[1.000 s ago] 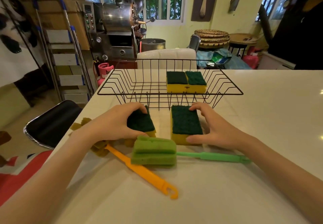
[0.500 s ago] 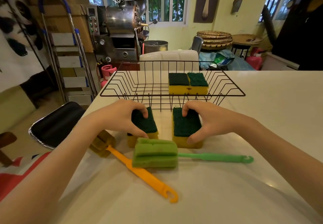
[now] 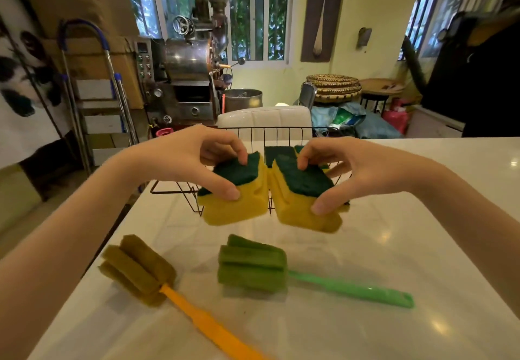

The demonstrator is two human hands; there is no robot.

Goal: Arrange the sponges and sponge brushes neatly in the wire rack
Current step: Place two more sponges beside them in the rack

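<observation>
My left hand (image 3: 194, 160) grips a yellow sponge with a dark green scouring top (image 3: 239, 193), lifted off the table. My right hand (image 3: 351, 171) holds a second, matching sponge (image 3: 304, 202) beside it, the two almost touching. Both hang in front of the black wire rack (image 3: 174, 191), whose near edge they mostly hide. Behind them, parts of the sponges lying in the rack (image 3: 278, 151) peek through. On the white table lie a green sponge brush (image 3: 253, 267) with a green handle and an olive sponge brush (image 3: 138, 269) with an orange handle.
The white marble table (image 3: 394, 247) ends at its left edge near the olive brush. A white chair back (image 3: 264, 120) stands behind the rack. A step ladder (image 3: 98, 92) and a metal roasting machine (image 3: 188, 78) fill the room's left side.
Both hands lifted their sponges off the table and raised them in front of the rack. The camera view tilted and moved closer.
</observation>
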